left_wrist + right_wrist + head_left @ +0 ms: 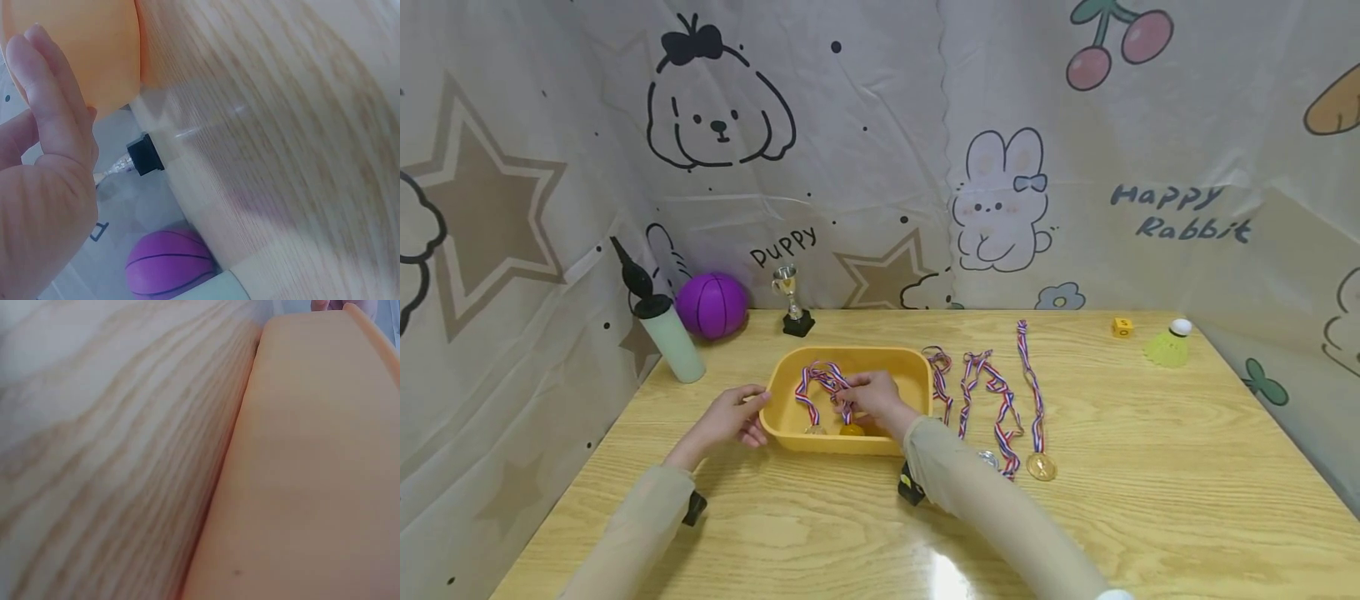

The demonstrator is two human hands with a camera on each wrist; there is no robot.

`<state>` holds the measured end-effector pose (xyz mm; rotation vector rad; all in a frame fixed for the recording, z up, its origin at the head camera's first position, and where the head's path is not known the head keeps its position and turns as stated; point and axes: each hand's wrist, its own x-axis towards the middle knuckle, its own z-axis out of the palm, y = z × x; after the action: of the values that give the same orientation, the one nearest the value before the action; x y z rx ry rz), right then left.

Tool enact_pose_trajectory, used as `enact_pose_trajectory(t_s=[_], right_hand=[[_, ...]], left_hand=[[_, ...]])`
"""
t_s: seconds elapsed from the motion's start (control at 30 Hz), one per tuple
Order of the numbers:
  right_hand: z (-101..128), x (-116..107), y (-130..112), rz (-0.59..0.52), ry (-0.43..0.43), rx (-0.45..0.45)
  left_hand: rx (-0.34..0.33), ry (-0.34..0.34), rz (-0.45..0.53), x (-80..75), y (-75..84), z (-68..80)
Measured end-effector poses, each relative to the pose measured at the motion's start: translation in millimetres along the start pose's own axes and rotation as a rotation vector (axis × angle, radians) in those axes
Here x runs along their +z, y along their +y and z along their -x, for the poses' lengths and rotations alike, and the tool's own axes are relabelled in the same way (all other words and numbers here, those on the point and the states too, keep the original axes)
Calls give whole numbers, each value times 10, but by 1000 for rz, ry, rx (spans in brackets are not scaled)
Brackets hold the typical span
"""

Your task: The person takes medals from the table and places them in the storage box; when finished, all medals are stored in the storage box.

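Note:
A yellow plastic bin (857,445) stands on the table. Inside it lies a medal on a red, white and blue ribbon (805,390), its disc (815,430) partly hidden by the front wall. My right hand (874,397) reaches into the bin and pinches the ribbon of a second medal, whose gold disc (852,430) hangs low by the front wall. At the bin's left end, my left hand (730,417) holds the rim, thumb on top and fingers (53,94) along the outer wall. The right wrist view shows mostly the bin's outer side (306,456).
Right of the bin lie several ribboned medals, one with a gold disc (1041,467) and one silver (988,459), partly behind my forearm. Farther back stand a hand pump (673,342), a purple ball (712,307), a trophy (791,302), a yellow cube (1122,327) and a shuttlecock (1168,344).

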<state>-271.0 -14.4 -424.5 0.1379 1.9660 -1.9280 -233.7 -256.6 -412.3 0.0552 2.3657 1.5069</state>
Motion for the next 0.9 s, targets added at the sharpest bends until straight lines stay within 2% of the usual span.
enact_pose_trajectory(t_s=[0.23,0.5,0.9], right_hand=[[-9,-5,24,-7,22,-3],[2,-22,41,114,39,-29],[51,-117,-2,195,14,-30]], left_hand=[[0,0,3,0,-5,4],[0,-3,13,3,-8,-3],[6,5,17,5,-25,-16]])
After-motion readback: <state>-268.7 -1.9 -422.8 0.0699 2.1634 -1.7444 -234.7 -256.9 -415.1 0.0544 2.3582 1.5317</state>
